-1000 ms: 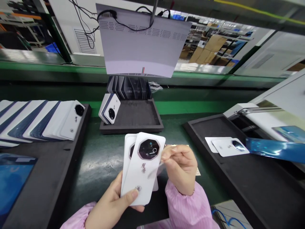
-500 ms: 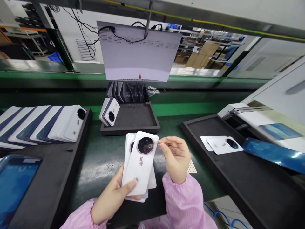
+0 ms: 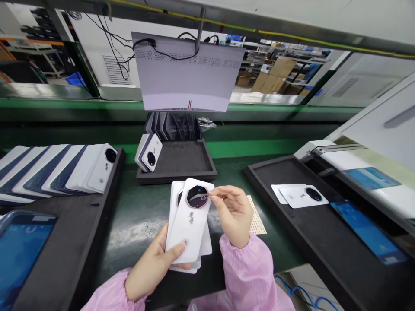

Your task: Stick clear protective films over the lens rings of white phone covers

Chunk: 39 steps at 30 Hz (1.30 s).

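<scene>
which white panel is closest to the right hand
The front panel in the left hand: its upper corner is beside the right hand; others lie behind or farther off.

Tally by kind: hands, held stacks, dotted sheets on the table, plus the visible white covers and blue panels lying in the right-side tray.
Hands: 2
Held stack: 1
Dotted sheet: 1
White covers: 2
Blue panel: 1
Total: 7
</scene>
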Tool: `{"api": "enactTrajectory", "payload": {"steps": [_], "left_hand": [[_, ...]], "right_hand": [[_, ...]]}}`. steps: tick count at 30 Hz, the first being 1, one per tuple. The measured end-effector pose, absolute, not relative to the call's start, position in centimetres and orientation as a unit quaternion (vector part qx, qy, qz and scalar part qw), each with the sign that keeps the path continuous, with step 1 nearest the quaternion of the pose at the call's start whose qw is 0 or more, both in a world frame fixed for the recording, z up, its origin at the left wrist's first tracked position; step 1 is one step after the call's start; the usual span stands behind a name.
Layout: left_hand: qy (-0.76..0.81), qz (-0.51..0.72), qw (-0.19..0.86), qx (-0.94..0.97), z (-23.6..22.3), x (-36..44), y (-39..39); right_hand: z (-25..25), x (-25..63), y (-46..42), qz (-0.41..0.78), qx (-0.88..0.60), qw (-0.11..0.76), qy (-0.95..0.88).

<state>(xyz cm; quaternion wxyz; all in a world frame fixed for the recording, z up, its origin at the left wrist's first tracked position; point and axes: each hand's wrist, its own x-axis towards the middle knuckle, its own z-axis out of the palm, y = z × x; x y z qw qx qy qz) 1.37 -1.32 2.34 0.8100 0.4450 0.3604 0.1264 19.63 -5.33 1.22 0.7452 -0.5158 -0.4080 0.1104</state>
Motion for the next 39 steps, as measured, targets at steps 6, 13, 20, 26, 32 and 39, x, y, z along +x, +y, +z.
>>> {"api": "enactTrajectory", "payload": {"steps": [6,13,20,26,32,39], "left_hand": [[0.357,0.122,0.806,0.456,2.2,1.3,-1.3],[0.345,0.125,0.816,0.447,2.1,1.3,-1.3],[0.320,0.115,0.829,0.443,1.8,1.1,-1.5],[0.298,0.101,0.835,0.452,1.8,0.7,-1.6],[0.285,0.081,0.844,0.448,2.2,0.4,-1.9],[0.279,0.070,0.839,0.461,2.0,-0.3,-2.0]], "right_hand": [[1.3,20.0,-5.4,0.107,-0.490,0.795,-0.342],[1.4,20.1,-5.3,0.072,-0.485,0.825,-0.282],[1.6,20.1,-5.6,0.146,-0.418,0.836,-0.324],[1.7,19.8,-5.9,0.203,-0.373,0.827,-0.368],[2.2,19.9,-6.1,0.215,-0.364,0.825,-0.376],[2.1,19.9,-6.1,0.208,-0.395,0.814,-0.373]]}}
